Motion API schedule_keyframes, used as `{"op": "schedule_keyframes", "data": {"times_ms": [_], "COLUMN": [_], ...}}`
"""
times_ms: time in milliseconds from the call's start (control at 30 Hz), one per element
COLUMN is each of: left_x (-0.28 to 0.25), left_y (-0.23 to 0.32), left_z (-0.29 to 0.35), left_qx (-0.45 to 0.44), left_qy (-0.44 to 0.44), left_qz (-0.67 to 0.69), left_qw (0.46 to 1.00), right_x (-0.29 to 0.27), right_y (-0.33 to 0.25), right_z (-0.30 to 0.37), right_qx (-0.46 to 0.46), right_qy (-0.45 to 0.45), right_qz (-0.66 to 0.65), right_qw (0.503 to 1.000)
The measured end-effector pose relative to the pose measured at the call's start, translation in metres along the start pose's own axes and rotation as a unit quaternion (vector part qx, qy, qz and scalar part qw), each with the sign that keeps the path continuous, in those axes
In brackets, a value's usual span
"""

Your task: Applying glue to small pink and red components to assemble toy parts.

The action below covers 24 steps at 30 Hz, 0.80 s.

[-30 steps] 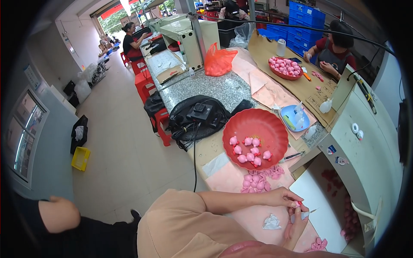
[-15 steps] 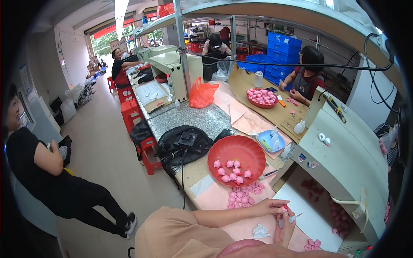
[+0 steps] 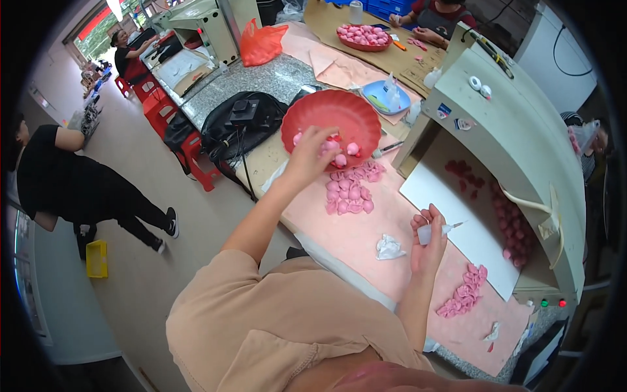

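Observation:
My left hand (image 3: 312, 155) is over the red scalloped bowl (image 3: 304, 111), fingers curled around a small pink ball-shaped piece (image 3: 330, 146). Other pink pieces with red bits, such as the pink ball (image 3: 353, 149), lie around it in the bowl, some hidden by the hand. My right hand (image 3: 427, 242) grips a small translucent squeeze bottle (image 3: 431, 234) whose thin needle tip points right, above the pink table covering. Between my arms lies a crumpled white tissue (image 3: 390, 247). Rows of pink molded pieces (image 3: 349, 194) rest just below the bowl.
A pale green housing (image 3: 516, 124) stands at right, with dark pink pieces (image 3: 513, 222) inside its opening. More pink petal-like pieces (image 3: 464, 292) lie near it. Beyond the bowl are a black bag (image 3: 219, 124), a camera (image 3: 244, 112) and a blue tray (image 3: 398, 108). Other people are nearby.
My left hand has moved away from my right hand and into the bowl, taking the pink piece there. The right hand still holds the bottle. The view has tilted down.

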<state>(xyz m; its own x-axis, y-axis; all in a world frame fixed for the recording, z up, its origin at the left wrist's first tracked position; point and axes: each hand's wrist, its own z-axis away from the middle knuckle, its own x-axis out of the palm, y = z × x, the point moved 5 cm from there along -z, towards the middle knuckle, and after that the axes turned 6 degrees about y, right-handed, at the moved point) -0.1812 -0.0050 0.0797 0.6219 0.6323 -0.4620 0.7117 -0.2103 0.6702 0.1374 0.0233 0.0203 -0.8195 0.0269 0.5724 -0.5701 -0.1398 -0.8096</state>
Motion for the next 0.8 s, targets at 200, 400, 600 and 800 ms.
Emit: {"op": "schedule_keyframes", "data": {"times_ms": [200,400,600,800], "left_x": [-0.023,-0.077,-0.079,-0.029], "left_y": [0.022,0.231,0.281,0.262], "left_z": [-0.013,0.003,0.007,0.013], "left_qx": [0.087,0.183,0.081,0.069], "left_qy": [0.101,-0.139,-0.118,-0.269], "left_qz": [-0.103,0.729,0.823,0.793], "left_qw": [0.986,0.645,0.549,0.542], "right_x": [0.007,-0.01,-0.015,0.009], "right_y": [-0.001,-0.001,0.002,-0.017], "right_z": [0.008,0.009,0.005,0.023], "right_qx": [-0.008,-0.041,-0.027,-0.042], "right_qy": [-0.015,0.008,0.002,-0.009], "right_qz": [0.033,0.048,0.104,0.142], "right_qw": [0.999,0.998,0.994,0.989]}}
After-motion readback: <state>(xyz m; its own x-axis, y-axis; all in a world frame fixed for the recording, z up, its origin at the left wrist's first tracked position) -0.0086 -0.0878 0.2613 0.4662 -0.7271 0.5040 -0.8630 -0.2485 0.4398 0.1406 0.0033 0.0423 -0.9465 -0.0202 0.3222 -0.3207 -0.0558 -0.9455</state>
